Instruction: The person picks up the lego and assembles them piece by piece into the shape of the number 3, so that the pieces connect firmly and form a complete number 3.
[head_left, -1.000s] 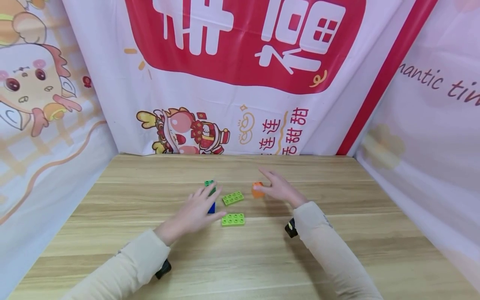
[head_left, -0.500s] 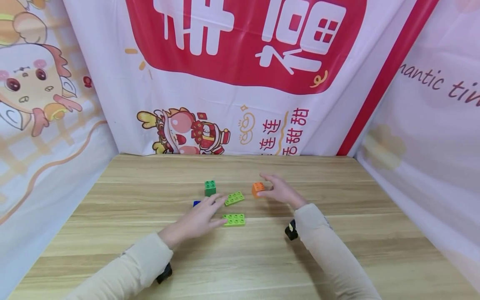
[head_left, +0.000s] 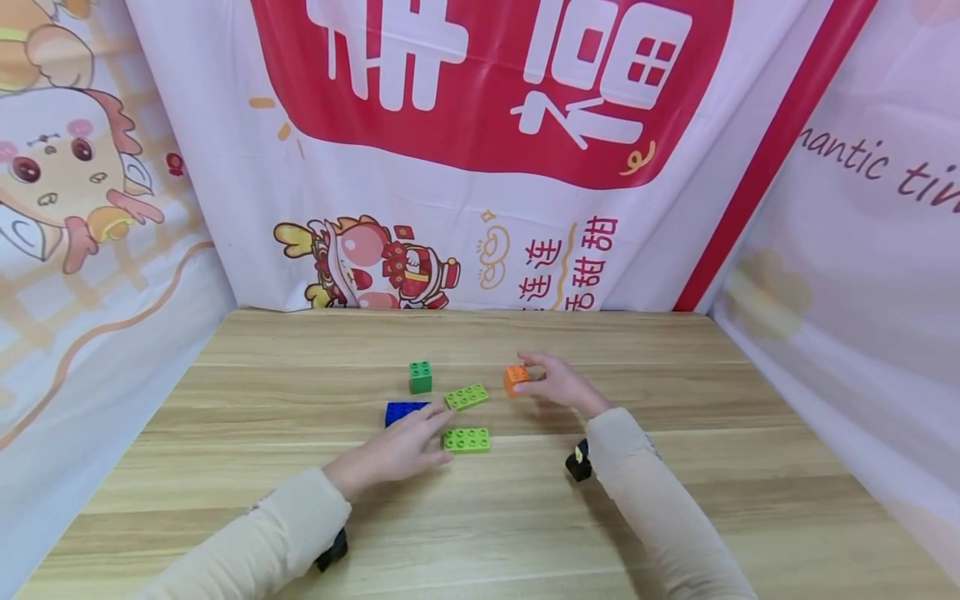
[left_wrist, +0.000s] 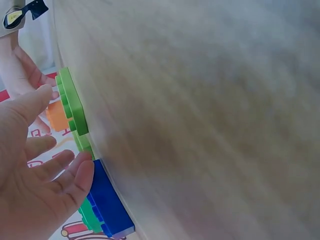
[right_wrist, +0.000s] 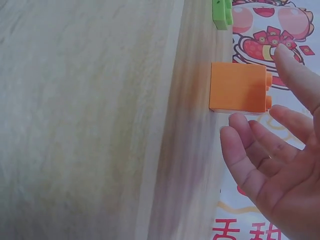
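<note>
In the head view my left hand (head_left: 397, 446) hovers over the table with relaxed fingers, between a blue brick (head_left: 403, 412) and two flat lime-green bricks. Its thumb lies near the closer lime brick (head_left: 467, 440), its fingertips near the farther one (head_left: 467, 396). The left wrist view shows that palm (left_wrist: 30, 200) holding nothing, with the blue brick (left_wrist: 110, 202) beside the fingers. My right hand (head_left: 561, 383) reaches around an orange brick (head_left: 516, 379). Seen from the right wrist, its thumb and loosely bent fingers (right_wrist: 240, 155) stand apart around the orange brick (right_wrist: 238, 87).
A green brick (head_left: 421, 377) stands upright behind the blue one. The wooden table (head_left: 480, 533) extends toward the front and both sides. A printed cloth (head_left: 480, 208) hangs along the back edge, and more cloth (head_left: 840, 275) closes in the sides.
My left hand has shifted slightly right and toward me, uncovering the green brick and much of the blue one. The right hand's fingers have drawn in a little closer around the orange brick.
</note>
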